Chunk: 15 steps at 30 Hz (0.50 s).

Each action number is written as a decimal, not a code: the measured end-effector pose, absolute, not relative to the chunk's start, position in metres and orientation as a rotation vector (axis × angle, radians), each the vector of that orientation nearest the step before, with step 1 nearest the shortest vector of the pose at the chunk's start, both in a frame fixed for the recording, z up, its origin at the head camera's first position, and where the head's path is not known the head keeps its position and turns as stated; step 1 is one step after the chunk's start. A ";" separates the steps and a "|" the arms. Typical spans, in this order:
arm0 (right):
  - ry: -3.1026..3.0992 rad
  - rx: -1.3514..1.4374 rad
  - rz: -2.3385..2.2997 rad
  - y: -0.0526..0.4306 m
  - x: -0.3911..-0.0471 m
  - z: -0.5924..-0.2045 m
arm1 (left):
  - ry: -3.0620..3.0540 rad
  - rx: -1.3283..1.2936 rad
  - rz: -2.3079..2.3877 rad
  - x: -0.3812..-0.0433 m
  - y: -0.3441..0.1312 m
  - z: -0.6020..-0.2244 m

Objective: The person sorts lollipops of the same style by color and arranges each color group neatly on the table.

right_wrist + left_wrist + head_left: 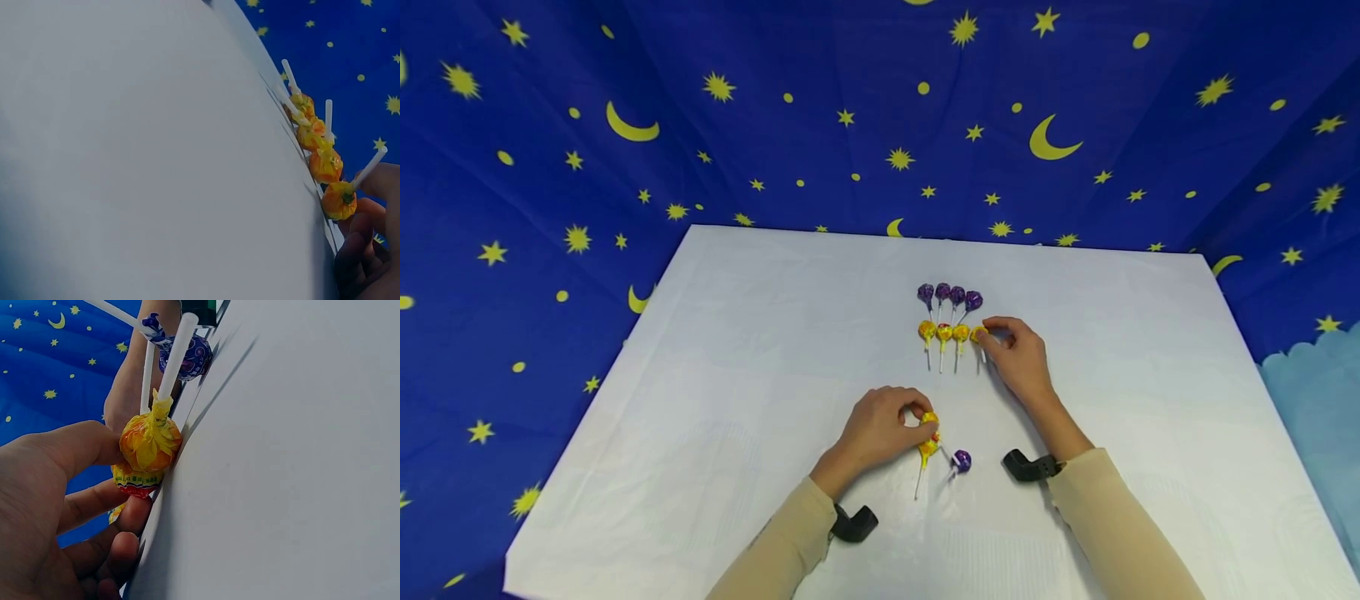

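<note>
My left hand (880, 427) pinches two yellow lollipops (151, 444) by their wrapped heads, one against the other, sticks pointing away from the palm. Beside them lies a single purple lollipop (961, 462) on the table. Farther back, my right hand (1021, 357) holds a yellow lollipop (340, 200) by its head between thumb and fingers. That one is at the right end of a row of yellow lollipops (944, 333), their sticks toward me. Just behind this row several purple lollipops (943, 292) lie side by side, sticks running down toward the yellow heads.
The lollipops lie on a white-covered table (760, 333). A blue curtain (820, 133) with yellow stars and moons hangs around its back and sides. Black wrist cameras (854, 525) sit on both forearms close to the tabletop.
</note>
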State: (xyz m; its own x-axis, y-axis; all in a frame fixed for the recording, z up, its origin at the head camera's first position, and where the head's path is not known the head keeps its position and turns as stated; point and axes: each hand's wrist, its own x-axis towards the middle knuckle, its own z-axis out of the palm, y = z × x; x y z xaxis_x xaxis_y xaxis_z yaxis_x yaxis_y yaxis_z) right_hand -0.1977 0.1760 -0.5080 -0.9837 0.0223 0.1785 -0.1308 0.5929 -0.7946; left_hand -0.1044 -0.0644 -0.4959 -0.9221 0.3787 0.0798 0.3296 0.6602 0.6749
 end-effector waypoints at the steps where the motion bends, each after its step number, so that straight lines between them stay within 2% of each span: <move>1: -2.650 0.088 1.345 0.176 -0.198 -0.507 | 2.803 0.597 1.115 -0.105 -0.064 -0.496; 15: -2.636 0.054 1.377 0.176 -0.199 -0.505 | 2.800 0.589 1.122 -0.104 -0.064 -0.496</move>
State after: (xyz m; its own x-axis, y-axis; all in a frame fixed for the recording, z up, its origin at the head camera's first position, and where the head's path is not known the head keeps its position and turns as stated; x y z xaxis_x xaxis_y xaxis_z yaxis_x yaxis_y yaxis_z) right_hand -0.1988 0.1765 -0.5047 -0.9854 0.0449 0.1644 -0.1094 0.5735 -0.8119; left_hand -0.1041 -0.0636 -0.4955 -0.9244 0.3736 0.0772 0.3236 0.6607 0.6774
